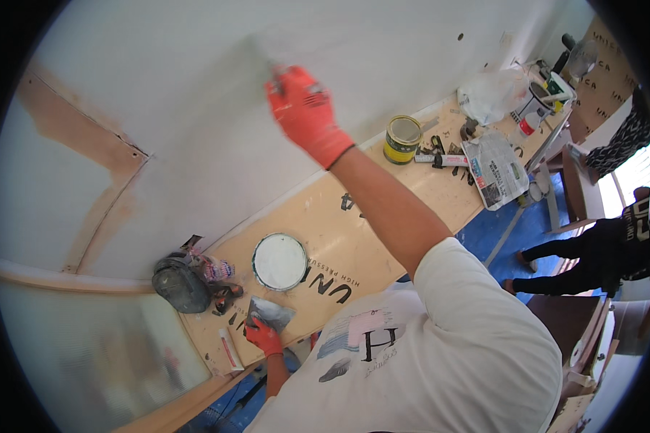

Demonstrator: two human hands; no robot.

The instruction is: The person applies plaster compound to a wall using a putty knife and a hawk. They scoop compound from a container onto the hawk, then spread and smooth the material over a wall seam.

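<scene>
My right hand point(303, 112), in a red work glove, is raised to the pale wall point(195, 79) with its fingers closed on a putty knife, whose handle shows beside the thumb. The blade lies near the wall and is too blurred to make out clearly. Low over the bench's left part, my left hand point(265, 338), also in a red glove, grips a wide grey metal putty blade point(271, 313) with whitish smears. Just beyond that blade stands a round open tub point(280, 261) of white paste.
The wooden bench point(368, 249) runs along the wall. On it are a dark cap-like item point(180, 281), a white tube point(230, 349), a yellow-black can point(402, 140), a newspaper point(495, 169) and a plastic bag point(490, 96). At right a person in dark clothes point(592, 249) stands on blue flooring.
</scene>
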